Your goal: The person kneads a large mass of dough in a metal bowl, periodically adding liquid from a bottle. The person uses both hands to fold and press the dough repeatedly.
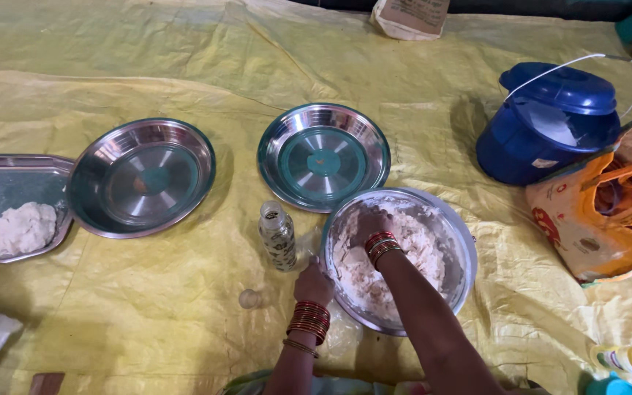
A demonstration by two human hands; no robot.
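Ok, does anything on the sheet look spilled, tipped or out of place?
Nothing looks spilled. The bottle stands upright with its cap off; a small round cap-like piece lies loose on the sheet near the left hand. The right hand is in the dough bowl. Both plates look bare.

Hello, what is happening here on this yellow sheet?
A person is working dough in a steel bowl. The right hand is pressed into the dough, and the left hand grips the bowl's near rim. A small bottle stands just left of the bowl. Two steel plates lie beyond, and a tray at far left carries a dough lump.
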